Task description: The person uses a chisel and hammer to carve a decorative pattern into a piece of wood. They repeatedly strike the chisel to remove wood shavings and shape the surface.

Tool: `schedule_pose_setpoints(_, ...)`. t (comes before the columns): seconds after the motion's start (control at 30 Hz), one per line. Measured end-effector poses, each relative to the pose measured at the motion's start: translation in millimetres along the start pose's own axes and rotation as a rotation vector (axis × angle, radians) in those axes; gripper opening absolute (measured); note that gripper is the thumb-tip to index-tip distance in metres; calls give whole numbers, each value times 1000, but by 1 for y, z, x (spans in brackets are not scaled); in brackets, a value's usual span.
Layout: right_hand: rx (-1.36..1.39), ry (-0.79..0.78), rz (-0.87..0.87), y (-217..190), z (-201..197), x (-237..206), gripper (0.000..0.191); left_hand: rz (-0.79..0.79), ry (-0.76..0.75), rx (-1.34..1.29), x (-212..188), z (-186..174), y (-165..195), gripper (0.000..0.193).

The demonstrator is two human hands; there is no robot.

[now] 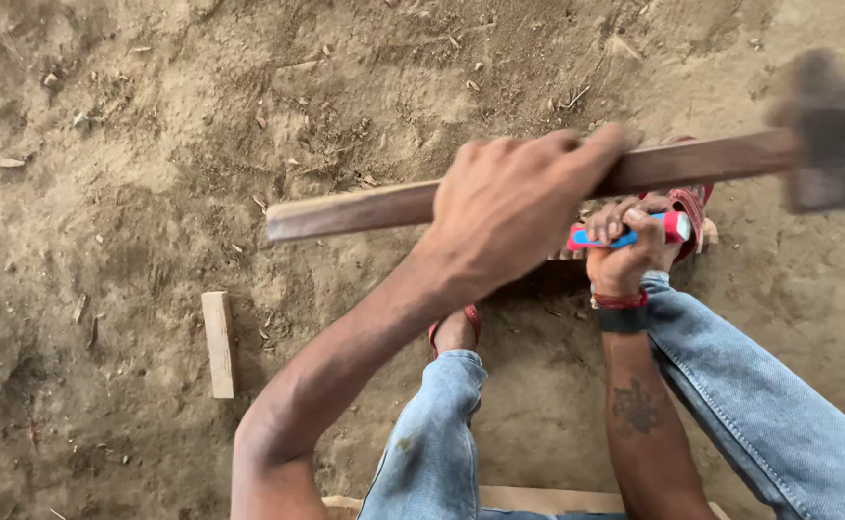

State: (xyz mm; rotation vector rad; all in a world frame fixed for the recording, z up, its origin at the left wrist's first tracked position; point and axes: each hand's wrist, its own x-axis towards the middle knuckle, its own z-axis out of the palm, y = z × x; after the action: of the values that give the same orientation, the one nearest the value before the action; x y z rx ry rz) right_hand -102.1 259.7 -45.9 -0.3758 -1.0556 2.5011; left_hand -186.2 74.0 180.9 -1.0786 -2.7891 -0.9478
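My left hand (509,207) grips the middle of a long wooden hammer handle (345,210). The dark hammer head (827,135) is blurred at the far right, raised above the ground. My right hand (624,255) is closed around a tool with a red and blue handle (675,226), held just below the hammer handle. The tool's tip is hidden behind my hands. A bit of pale wood (709,233) shows beside that hand. A red and a dark band sit on my right wrist.
Sandy dirt ground (104,193) is scattered with chips and pebbles. A short pale wood block (218,344) lies to the left. My legs in blue jeans (432,443) and a red sandal (692,197) are below the hands. A light plank (538,501) lies at the bottom edge.
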Motion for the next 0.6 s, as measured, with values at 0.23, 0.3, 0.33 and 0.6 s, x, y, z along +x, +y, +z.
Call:
schedule_pose_setpoints(0.23,15,179,36,13,-20,-7,12,115,-17,-77,-2,-14,26,47)
schedule_pose_setpoints(0.3,36,156,-6,15,-25,-8,15,101,-43,-107,-7,-9,19,48)
schedule_pose_setpoints(0.33,43,163,-14,16,-27,-8,17,71,-70,-105,-9,-6,15,51)
schedule_pose_setpoints(0.6,57,175,-17,13,-18,8,15,45,-105,34,4,3,8,28)
